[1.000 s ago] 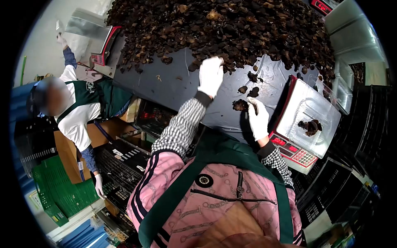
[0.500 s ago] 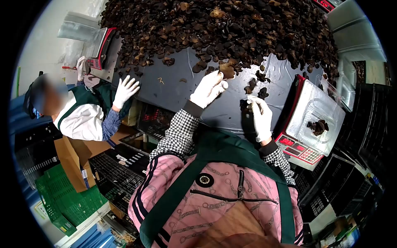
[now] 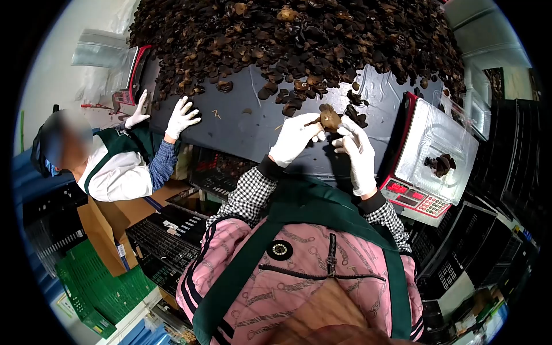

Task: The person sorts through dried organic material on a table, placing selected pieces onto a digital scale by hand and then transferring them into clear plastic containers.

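My left hand [image 3: 294, 138], in a white glove, pinches a brown piece of fungus [image 3: 329, 118] over the dark table [image 3: 241, 123]. At the right side of that piece is my right hand [image 3: 357, 152], also gloved, its fingers closed around its edge. Two darker pieces [image 3: 356, 115] lie just beyond my right hand. A big heap of dark fungus [image 3: 299, 46] covers the far part of the table. To the right, a red-edged scale [image 3: 420, 198] carries a clear plastic tray [image 3: 440, 135] with a few dark pieces in it.
A co-worker [image 3: 123, 167] at the left has two gloved hands at the table edge, near another scale [image 3: 135, 75]. Black crates [image 3: 164, 241], a cardboard box [image 3: 106, 236] and a green crate [image 3: 103, 282] stand below left. Clear trays [image 3: 489, 34] are stacked at the upper right.
My left hand took a brown piece from the heap's edge and brought it nearer. My right hand moved up to meet it. The co-worker's hands came to the table edge.
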The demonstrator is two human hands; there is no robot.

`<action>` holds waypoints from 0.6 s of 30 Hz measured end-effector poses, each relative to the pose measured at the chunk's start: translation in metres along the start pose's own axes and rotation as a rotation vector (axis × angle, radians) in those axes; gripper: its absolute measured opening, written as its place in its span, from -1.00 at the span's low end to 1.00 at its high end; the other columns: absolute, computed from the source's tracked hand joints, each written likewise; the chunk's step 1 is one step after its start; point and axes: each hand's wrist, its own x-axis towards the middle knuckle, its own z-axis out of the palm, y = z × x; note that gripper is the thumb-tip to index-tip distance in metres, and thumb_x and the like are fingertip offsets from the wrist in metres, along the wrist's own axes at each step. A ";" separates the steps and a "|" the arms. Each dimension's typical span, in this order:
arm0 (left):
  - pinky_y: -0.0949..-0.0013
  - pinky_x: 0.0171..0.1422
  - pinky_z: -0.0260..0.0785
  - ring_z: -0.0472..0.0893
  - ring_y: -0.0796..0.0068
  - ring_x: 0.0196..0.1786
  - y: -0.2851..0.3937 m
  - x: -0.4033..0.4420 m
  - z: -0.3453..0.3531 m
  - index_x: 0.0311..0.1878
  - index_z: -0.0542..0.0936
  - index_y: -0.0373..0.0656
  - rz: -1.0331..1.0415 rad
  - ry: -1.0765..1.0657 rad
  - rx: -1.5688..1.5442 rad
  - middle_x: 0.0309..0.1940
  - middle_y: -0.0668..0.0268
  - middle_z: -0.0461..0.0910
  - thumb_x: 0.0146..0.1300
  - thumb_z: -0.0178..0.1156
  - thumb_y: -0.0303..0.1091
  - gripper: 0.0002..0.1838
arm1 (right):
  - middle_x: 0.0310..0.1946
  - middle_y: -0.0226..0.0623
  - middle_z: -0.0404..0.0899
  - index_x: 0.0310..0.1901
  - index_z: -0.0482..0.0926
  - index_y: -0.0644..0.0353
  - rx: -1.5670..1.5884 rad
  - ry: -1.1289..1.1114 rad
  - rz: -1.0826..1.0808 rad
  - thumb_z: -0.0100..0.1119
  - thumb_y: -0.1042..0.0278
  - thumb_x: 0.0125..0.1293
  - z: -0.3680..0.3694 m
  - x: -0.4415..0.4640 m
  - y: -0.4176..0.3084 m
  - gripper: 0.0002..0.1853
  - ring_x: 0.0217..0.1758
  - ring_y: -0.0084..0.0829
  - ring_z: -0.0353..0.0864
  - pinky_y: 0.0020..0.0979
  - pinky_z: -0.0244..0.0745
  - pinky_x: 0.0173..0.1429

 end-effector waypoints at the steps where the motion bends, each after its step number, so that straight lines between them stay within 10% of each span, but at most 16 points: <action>1: 0.55 -0.14 0.47 0.60 0.65 -0.27 0.003 -0.002 0.004 0.16 0.60 -0.38 -0.003 0.001 0.050 -0.22 0.28 0.71 0.46 0.19 -0.42 -0.70 | 0.33 -0.14 0.40 0.50 0.24 0.24 0.000 -0.045 -0.043 0.21 0.40 0.43 -0.002 0.001 0.004 -0.35 0.01 -0.56 0.59 -0.53 0.53 0.05; 8: 0.51 -0.26 0.49 0.65 0.61 -0.38 -0.018 -0.061 -0.017 -0.01 0.68 -0.36 0.303 -0.109 0.740 -0.36 0.23 0.72 0.31 0.31 -0.47 -0.77 | 0.24 -0.30 0.52 0.34 0.45 0.22 -0.376 0.059 -0.193 0.32 0.51 0.33 -0.034 -0.017 0.039 -0.45 -0.02 -0.58 0.56 -0.52 0.53 0.03; 10: 0.47 -0.29 0.49 0.66 0.50 -0.45 -0.001 -0.094 -0.034 -0.14 0.70 -0.31 -0.214 -0.023 0.732 -0.39 0.20 0.72 0.31 0.31 -0.40 -0.83 | 0.02 -0.34 0.63 0.16 0.58 0.23 -0.547 0.221 -0.230 0.34 0.49 0.33 -0.044 -0.023 0.046 -0.63 -0.17 -0.60 0.58 -0.53 0.54 -0.04; 12: 0.35 -0.29 0.50 0.70 0.30 -0.42 -0.047 -0.133 -0.088 -0.26 0.69 -0.28 0.132 -0.099 1.174 -0.43 0.15 0.71 0.29 0.34 -0.20 -0.72 | -0.05 -0.32 0.62 0.14 0.59 0.24 -0.709 0.252 -0.193 0.34 0.47 0.33 -0.055 -0.024 0.048 -0.65 -0.17 -0.58 0.58 -0.51 0.54 -0.03; 16: 0.13 -0.18 0.50 0.70 0.02 -0.23 -0.057 -0.180 -0.125 -0.28 0.69 -0.21 -0.541 0.017 1.406 -0.36 0.05 0.69 0.18 0.38 0.08 -0.54 | -0.09 -0.15 0.60 0.13 0.58 0.25 -0.901 0.225 -0.304 0.27 0.47 0.33 -0.064 -0.008 0.058 -0.67 -0.11 -0.23 0.63 -0.30 0.55 0.05; 18: 0.12 -0.13 0.51 0.69 0.01 -0.22 -0.043 -0.173 -0.117 -0.27 0.69 -0.20 -0.515 0.033 1.384 -0.36 0.06 0.69 0.21 0.35 0.05 -0.57 | -0.03 -0.07 0.57 0.22 0.53 0.20 -1.123 0.256 -0.497 0.25 0.45 0.31 -0.061 0.006 0.048 -0.57 0.02 -0.09 0.58 -0.21 0.49 0.19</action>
